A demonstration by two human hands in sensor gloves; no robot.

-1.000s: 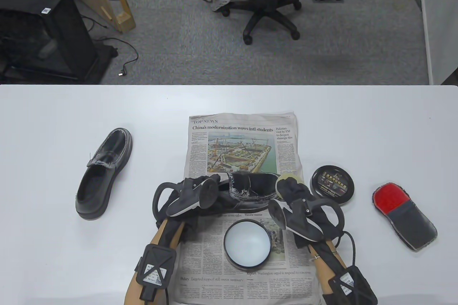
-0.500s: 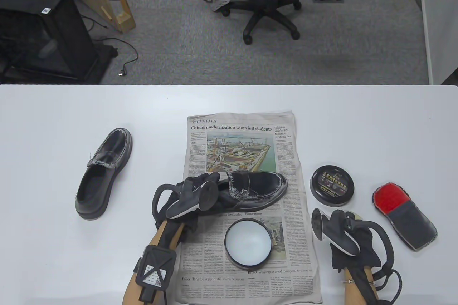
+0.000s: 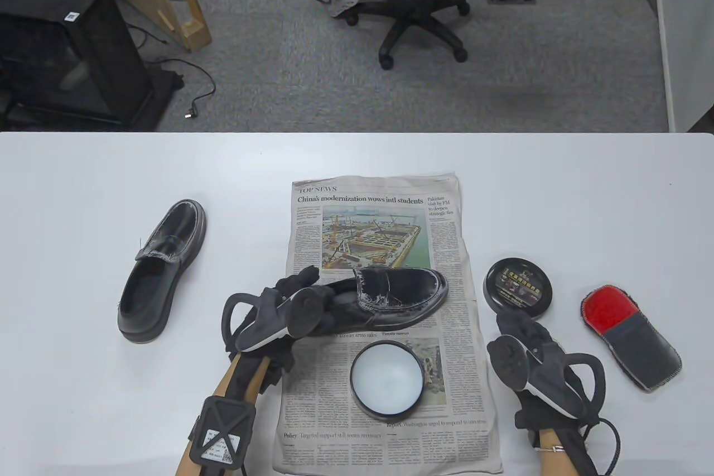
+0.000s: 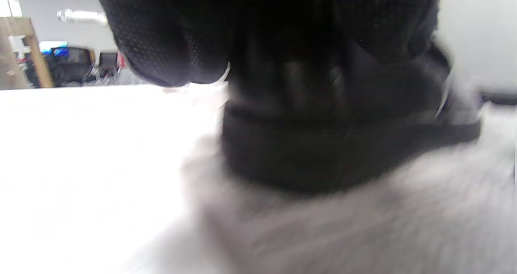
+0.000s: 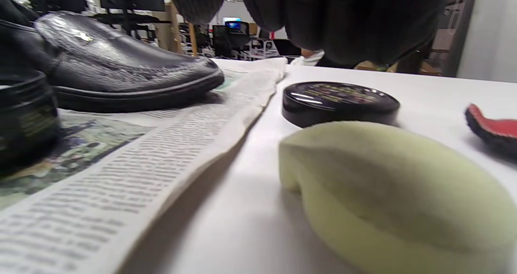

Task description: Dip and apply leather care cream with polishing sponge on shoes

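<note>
A black loafer (image 3: 401, 297) lies on the newspaper (image 3: 379, 219), toe pointing right. My left hand (image 3: 304, 289) grips its heel end; the left wrist view is blurred and shows dark fingers over the shoe (image 4: 323, 153). The open cream jar (image 3: 386, 378) stands in front of the shoe. My right hand (image 3: 521, 331) is over the bare table right of the newspaper, just in front of the jar lid (image 3: 519, 291). The pale yellow-green sponge (image 5: 387, 193) lies on the table under that hand; the fingers (image 5: 343, 19) hang above it, apart from it. The table view hides the sponge.
A second black loafer (image 3: 162, 269) lies on the table's left side. A red and grey polishing mitt (image 3: 630, 339) lies at the right. The lid (image 5: 339, 100) sits just beyond the sponge. The table's far edge runs behind the newspaper.
My right hand left the shoe's toe with the sponge and moved to the table right of the newspaper, where the sponge now lies. My left hand shifted slightly left on the heel.
</note>
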